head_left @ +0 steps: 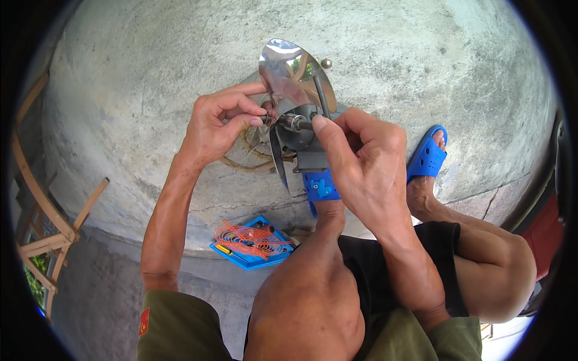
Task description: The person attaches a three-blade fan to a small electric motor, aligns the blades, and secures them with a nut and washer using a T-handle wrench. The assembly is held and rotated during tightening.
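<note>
A fan with shiny metal blades (pixel 292 69) stands before me, its dark round motor housing (pixel 300 139) partly hidden by my hands. My right hand (pixel 373 162) is closed around a socket wrench (pixel 322 96) with a dark bar and a bright metal socket pointing left. That socket lies in front of the motor housing; whether it touches the hub I cannot tell. On the left, my left hand (pixel 220 123) pinches a small dark cylindrical piece (pixel 265 119) between thumb and index finger, just left of the socket. Its other fingers reach toward the upper blade.
An orange wire fan guard (pixel 253 240) lies in a blue tray (pixel 245 263) with a yellow-handled tool (pixel 223 249). A round metal knob (pixel 326 63) rests on the concrete (pixel 433 66) beyond the blade. Cable (pixel 247 163) loops beside the motor. A wooden frame (pixel 51 243) stands far left.
</note>
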`<action>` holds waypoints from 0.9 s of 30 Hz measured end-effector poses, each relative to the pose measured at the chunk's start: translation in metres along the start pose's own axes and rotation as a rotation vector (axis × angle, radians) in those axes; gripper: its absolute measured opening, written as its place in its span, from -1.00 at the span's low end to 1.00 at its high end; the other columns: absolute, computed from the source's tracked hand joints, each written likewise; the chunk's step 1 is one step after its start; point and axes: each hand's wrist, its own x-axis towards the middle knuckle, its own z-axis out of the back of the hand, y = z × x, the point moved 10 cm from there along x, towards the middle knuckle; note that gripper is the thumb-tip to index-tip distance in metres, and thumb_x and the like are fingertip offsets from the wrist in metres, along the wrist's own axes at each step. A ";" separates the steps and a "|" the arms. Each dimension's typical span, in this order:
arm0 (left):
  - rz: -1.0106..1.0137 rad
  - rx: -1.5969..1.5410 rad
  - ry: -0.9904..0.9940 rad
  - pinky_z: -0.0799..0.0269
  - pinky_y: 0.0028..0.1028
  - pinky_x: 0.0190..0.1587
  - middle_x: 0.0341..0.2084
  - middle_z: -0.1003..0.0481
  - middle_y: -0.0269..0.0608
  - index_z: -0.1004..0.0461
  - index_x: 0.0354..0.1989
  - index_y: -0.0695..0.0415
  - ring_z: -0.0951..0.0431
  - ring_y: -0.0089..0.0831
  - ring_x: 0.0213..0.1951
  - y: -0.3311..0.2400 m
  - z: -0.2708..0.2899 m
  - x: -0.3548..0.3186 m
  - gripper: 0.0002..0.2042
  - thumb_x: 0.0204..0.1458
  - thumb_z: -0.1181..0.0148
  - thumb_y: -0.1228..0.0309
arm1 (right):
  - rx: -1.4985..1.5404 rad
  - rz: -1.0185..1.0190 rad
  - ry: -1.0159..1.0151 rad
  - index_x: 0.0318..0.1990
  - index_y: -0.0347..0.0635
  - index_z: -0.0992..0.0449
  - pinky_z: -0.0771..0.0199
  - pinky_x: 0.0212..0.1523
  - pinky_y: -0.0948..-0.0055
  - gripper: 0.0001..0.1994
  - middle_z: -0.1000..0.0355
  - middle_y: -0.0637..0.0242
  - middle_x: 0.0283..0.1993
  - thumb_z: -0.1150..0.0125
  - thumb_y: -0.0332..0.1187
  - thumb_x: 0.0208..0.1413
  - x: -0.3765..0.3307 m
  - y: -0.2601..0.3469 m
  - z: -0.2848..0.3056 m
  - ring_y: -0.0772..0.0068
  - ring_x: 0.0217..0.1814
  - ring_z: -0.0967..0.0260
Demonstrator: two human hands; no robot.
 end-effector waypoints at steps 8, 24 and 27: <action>-0.049 0.013 -0.010 -0.85 -0.30 0.14 0.37 -0.66 0.06 -0.71 -0.12 0.33 -0.84 -0.23 0.12 -0.006 -0.003 -0.002 -0.80 0.19 -0.31 0.86 | -0.015 0.312 -0.119 -0.38 -0.29 -0.54 -0.29 -0.47 0.36 -0.74 -0.40 0.30 -0.55 -0.52 -0.50 0.32 -0.010 0.025 0.052 0.44 -0.53 -0.37; 0.086 -0.037 0.032 -0.76 -0.30 0.27 0.48 -0.52 0.19 -0.68 -0.04 0.35 -0.75 -0.32 0.21 -0.007 -0.006 -0.006 -0.75 0.21 -0.28 0.88 | 0.400 -0.090 -0.161 -0.22 -0.29 -0.50 -0.59 -0.12 0.27 -0.61 -0.68 0.17 -0.27 -0.11 -0.18 0.70 0.009 -0.103 0.003 0.44 -0.24 -0.53; 0.073 -0.044 0.013 -0.77 -0.31 0.25 0.47 -0.54 0.20 -0.68 -0.05 0.35 -0.76 -0.32 0.20 -0.006 -0.006 -0.007 -0.75 0.19 -0.30 0.89 | 0.286 -0.098 -0.212 -0.23 -0.26 -0.48 -0.58 -0.21 0.25 -0.63 -0.64 0.18 -0.32 -0.10 -0.21 0.70 0.005 -0.087 -0.003 0.40 -0.32 -0.50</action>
